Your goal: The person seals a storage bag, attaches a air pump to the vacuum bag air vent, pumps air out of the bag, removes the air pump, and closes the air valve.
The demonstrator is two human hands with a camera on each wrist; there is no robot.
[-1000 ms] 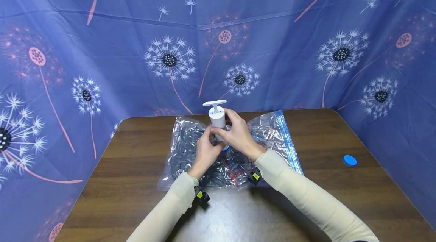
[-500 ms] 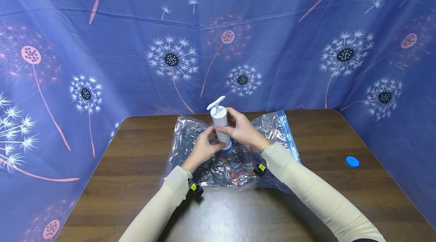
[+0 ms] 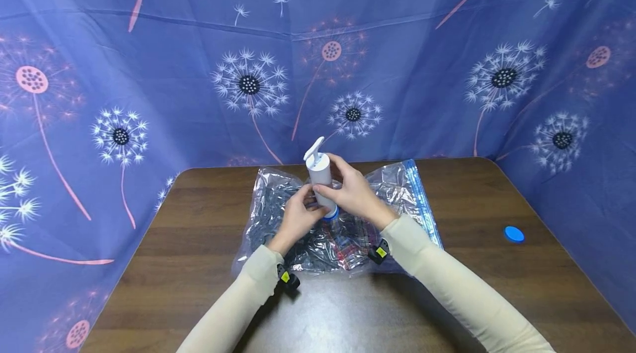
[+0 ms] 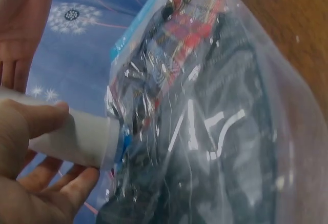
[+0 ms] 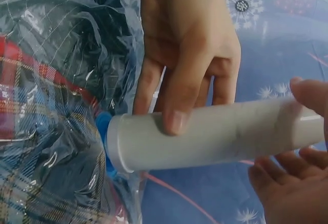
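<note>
A white hand pump (image 3: 321, 173) with a T-shaped handle stands nearly upright on the blue valve (image 3: 331, 214) of a clear vacuum storage bag (image 3: 263, 204). Low on the pump's barrel, near the valve, my left hand (image 3: 297, 218) grips it with thumb and fingers. Higher up, my right hand (image 3: 354, 194) holds the barrel from the other side. In the right wrist view the pump's rimmed base (image 5: 122, 143) sits right against the blue valve. Dark clothing (image 4: 215, 111) and red-and-blue plaid cloth (image 4: 179, 34) lie inside the bag.
The bag lies on a brown wooden table (image 3: 189, 242), its blue zip edge (image 3: 422, 198) to the right. A round blue cap (image 3: 514, 234) lies farther right. Behind the table hangs a blue dandelion-print cloth (image 3: 417, 66).
The pump has come down a little onto the valve and its handle has turned from sideways to slanting. Both hands have kept hold, shifting slightly on the barrel.
</note>
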